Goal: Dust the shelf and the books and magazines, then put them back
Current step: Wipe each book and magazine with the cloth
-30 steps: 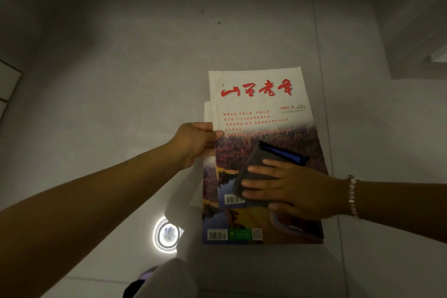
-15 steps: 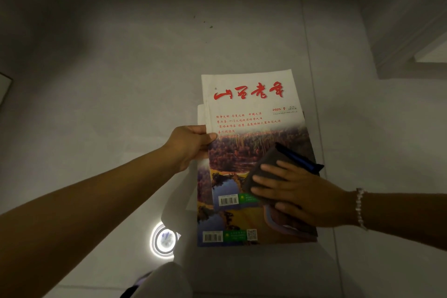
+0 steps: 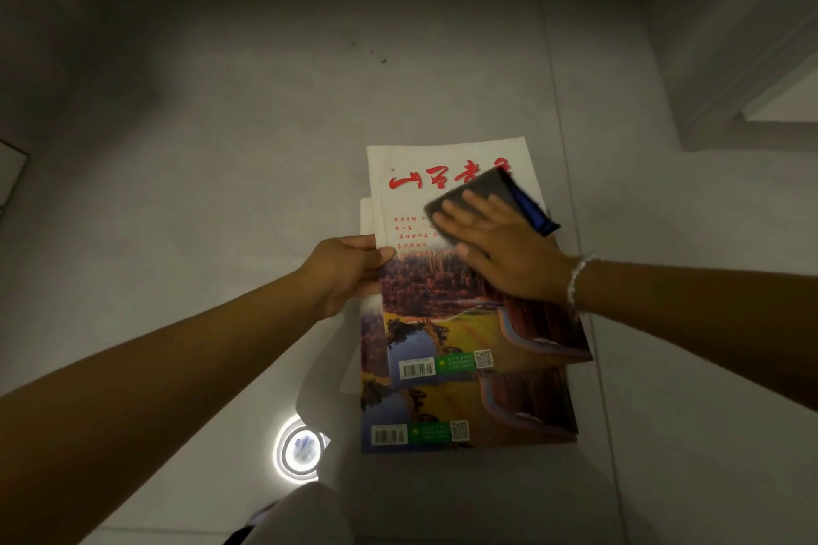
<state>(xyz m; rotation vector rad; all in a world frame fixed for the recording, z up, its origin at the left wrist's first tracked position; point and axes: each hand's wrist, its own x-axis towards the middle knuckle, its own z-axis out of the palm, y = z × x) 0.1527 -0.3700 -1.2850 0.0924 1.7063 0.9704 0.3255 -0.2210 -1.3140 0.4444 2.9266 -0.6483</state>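
Our right hand [image 3: 509, 252] has swept the grey cloth [image 3: 482, 199] up the cover, from the picture near the bottom a moment ago to the red title at the top. Its fingers [image 3: 460, 212] lie straight and flat, pressing the cloth down without curling round it. Our left hand [image 3: 349, 272] pinches the left edge of the top magazine [image 3: 442, 323], thumb on the cover, holding the small stack above the tiled floor [image 3: 221, 190]. A second, matching magazine [image 3: 464, 416] shows beneath. We judge this cover nearly dusted; the shelf is out of view.
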